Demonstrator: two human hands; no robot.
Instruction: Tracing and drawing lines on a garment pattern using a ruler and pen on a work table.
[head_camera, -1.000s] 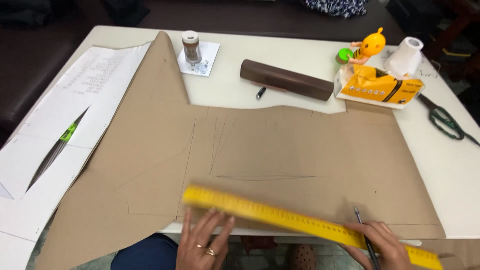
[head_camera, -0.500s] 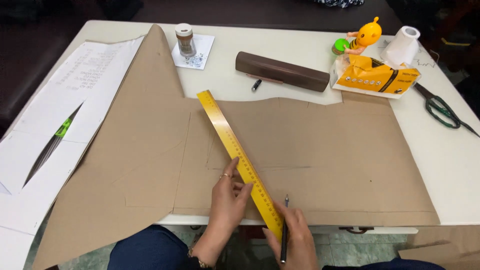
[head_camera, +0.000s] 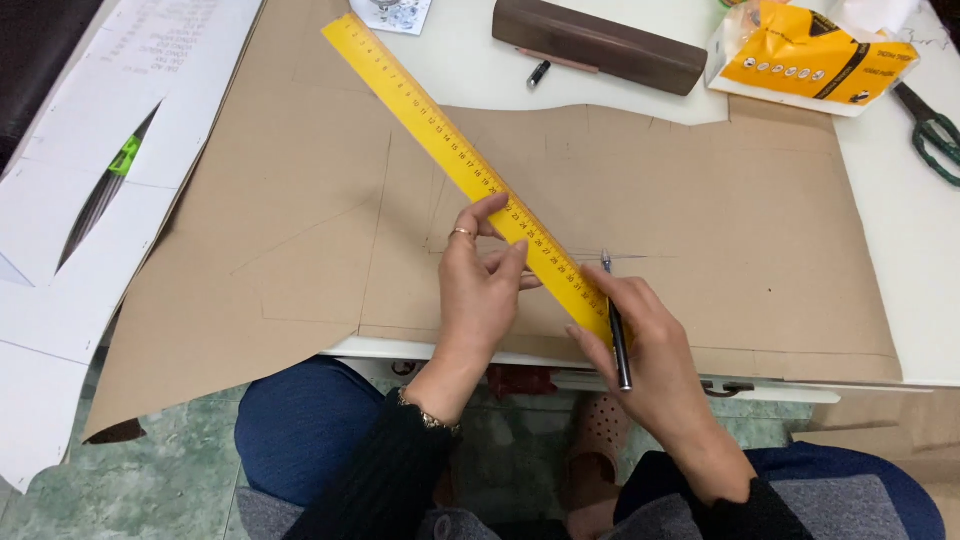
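Pressing the yellow ruler (head_camera: 470, 170) flat, left hand (head_camera: 480, 290) fingers spread; right hand (head_camera: 645, 335) fingers grip a pen (head_camera: 615, 320).

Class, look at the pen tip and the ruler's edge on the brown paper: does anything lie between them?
Nothing visible does. The right hand holds the pen with its tip right beside the yellow ruler, which the left hand presses onto the brown pattern paper. The scissors and wooden case lie well away.
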